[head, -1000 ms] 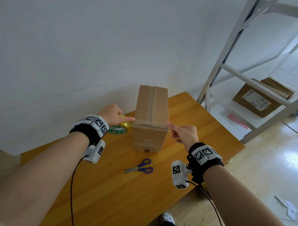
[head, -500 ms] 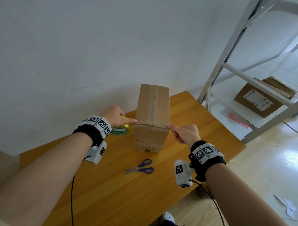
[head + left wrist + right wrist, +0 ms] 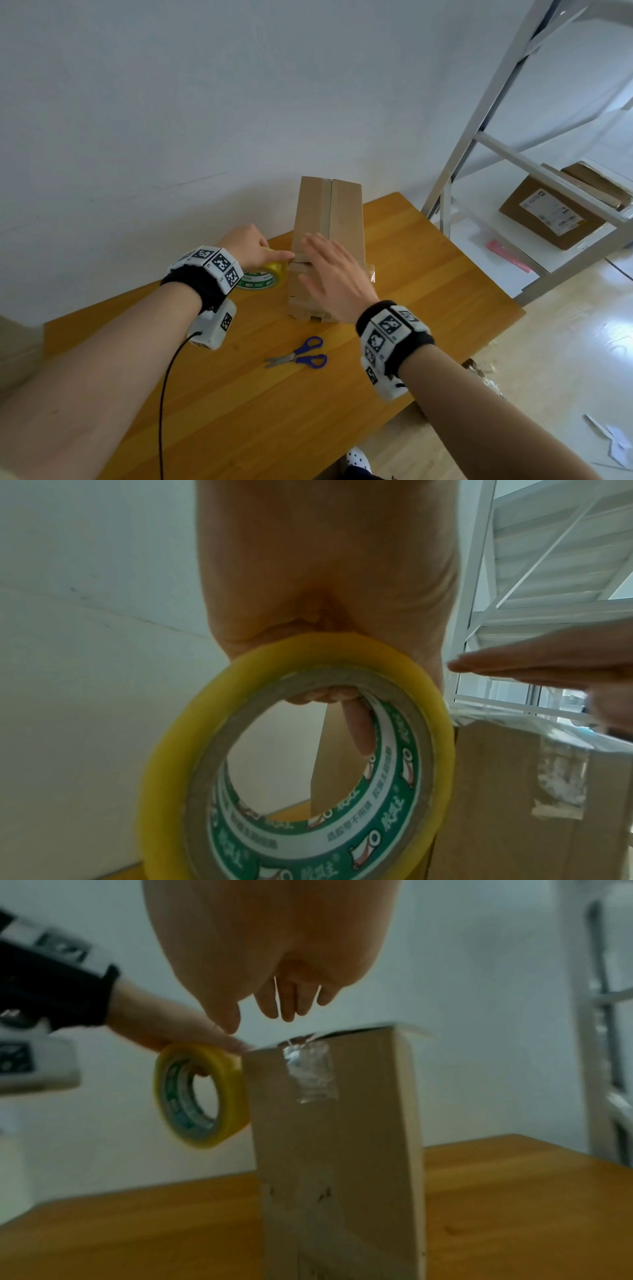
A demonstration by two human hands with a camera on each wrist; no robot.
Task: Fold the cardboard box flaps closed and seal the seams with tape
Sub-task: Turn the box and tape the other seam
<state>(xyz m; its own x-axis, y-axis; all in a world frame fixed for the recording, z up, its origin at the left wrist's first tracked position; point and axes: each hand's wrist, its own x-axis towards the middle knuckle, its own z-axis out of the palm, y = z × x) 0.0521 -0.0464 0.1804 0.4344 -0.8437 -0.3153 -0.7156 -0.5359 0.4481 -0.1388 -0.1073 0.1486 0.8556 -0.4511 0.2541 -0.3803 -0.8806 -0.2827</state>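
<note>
Tall cardboard box (image 3: 329,219) flaps closed, taped; left hand (image 3: 248,245) grips tape roll (image 3: 308,764); right hand (image 3: 334,270) flat, spread.

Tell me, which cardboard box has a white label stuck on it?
The box on the metal shelf to the right. The tall box on the table, under the hands, shows only tape.

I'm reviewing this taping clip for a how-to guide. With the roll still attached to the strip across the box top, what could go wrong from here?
1. The tape roll hangs from the left hand against the tall, narrow box; a tug could tip it.
2. The right hand is open above the strip; uneven pressing may leave wrinkles like those in the tape tab.
3. The scissors lie apart on the table, so cutting means freeing a hand.
</note>
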